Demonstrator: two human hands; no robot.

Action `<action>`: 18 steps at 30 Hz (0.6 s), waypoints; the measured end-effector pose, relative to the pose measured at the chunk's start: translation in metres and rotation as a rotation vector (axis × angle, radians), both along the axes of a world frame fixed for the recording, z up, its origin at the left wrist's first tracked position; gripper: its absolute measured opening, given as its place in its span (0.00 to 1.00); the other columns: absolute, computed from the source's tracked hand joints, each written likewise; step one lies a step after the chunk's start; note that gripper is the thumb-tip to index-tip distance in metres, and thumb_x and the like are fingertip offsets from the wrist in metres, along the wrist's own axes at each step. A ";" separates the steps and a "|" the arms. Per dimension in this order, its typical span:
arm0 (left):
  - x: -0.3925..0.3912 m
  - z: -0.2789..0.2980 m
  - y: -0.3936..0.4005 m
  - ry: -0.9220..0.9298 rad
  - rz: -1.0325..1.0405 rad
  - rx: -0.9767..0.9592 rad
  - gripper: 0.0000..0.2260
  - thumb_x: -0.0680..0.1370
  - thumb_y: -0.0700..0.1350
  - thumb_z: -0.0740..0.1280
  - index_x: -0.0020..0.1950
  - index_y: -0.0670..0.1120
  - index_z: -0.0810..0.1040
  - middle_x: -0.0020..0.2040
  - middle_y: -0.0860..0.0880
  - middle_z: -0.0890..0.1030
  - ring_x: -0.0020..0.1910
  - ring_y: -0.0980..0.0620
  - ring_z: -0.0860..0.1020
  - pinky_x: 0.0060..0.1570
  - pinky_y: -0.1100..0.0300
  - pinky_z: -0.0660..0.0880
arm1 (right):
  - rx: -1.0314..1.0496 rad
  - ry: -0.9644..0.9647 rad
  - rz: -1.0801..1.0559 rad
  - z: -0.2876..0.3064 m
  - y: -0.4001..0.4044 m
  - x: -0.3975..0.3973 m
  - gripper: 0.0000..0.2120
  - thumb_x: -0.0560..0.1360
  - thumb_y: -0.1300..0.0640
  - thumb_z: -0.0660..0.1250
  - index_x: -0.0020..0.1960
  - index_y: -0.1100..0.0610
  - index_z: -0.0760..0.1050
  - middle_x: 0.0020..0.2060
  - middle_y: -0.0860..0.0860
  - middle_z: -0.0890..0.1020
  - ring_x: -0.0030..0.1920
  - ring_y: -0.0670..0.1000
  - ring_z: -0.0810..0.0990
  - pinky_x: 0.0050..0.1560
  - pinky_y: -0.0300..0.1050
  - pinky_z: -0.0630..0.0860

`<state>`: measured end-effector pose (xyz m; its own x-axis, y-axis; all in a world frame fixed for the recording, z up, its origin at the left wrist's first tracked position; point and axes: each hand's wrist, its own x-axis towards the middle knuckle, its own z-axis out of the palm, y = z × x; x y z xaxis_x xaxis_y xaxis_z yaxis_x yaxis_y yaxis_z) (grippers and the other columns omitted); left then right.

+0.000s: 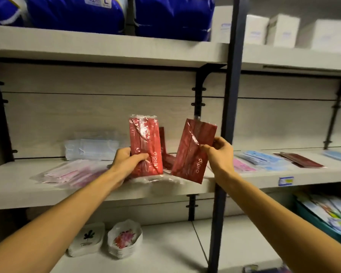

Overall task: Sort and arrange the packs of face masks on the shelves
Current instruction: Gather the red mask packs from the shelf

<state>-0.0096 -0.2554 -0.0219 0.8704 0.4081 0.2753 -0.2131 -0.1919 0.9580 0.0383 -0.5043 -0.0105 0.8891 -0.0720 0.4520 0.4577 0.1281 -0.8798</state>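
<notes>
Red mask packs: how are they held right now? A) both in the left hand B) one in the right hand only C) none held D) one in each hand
D: the left hand grips an upright red pack, and the right hand pinches a tilted red pack.

"dipro" printed in white on both red mask packs [146, 146] [193, 150]; "L" on blue bag's label [97, 1] above.

Two bare forearms are seen, with no sleeve reaching into view on either. Nothing is worn on the left hand [127, 161] or the right hand [218, 152]: the wrists and fingers are uncovered.
</notes>
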 end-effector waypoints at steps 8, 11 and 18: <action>0.003 -0.020 -0.116 0.072 -0.321 0.136 0.05 0.74 0.32 0.73 0.48 0.39 0.81 0.44 0.41 0.85 0.36 0.54 0.84 0.37 0.64 0.81 | -0.053 0.080 -0.197 -0.016 -0.114 -0.047 0.14 0.75 0.71 0.66 0.55 0.56 0.78 0.44 0.51 0.84 0.42 0.51 0.84 0.37 0.39 0.79; 0.010 -0.026 -0.163 0.076 -0.455 0.227 0.09 0.75 0.33 0.72 0.47 0.47 0.81 0.44 0.49 0.85 0.36 0.60 0.84 0.47 0.60 0.82 | -0.054 0.110 -0.279 -0.024 -0.160 -0.049 0.15 0.73 0.72 0.66 0.52 0.54 0.80 0.42 0.51 0.85 0.40 0.51 0.85 0.36 0.40 0.80; 0.048 -0.036 -0.270 0.113 -0.601 0.326 0.12 0.75 0.31 0.72 0.54 0.44 0.79 0.44 0.50 0.85 0.35 0.59 0.84 0.38 0.65 0.80 | 0.001 0.265 -0.404 -0.059 -0.265 -0.023 0.16 0.68 0.69 0.67 0.50 0.54 0.82 0.39 0.58 0.86 0.41 0.64 0.86 0.47 0.65 0.83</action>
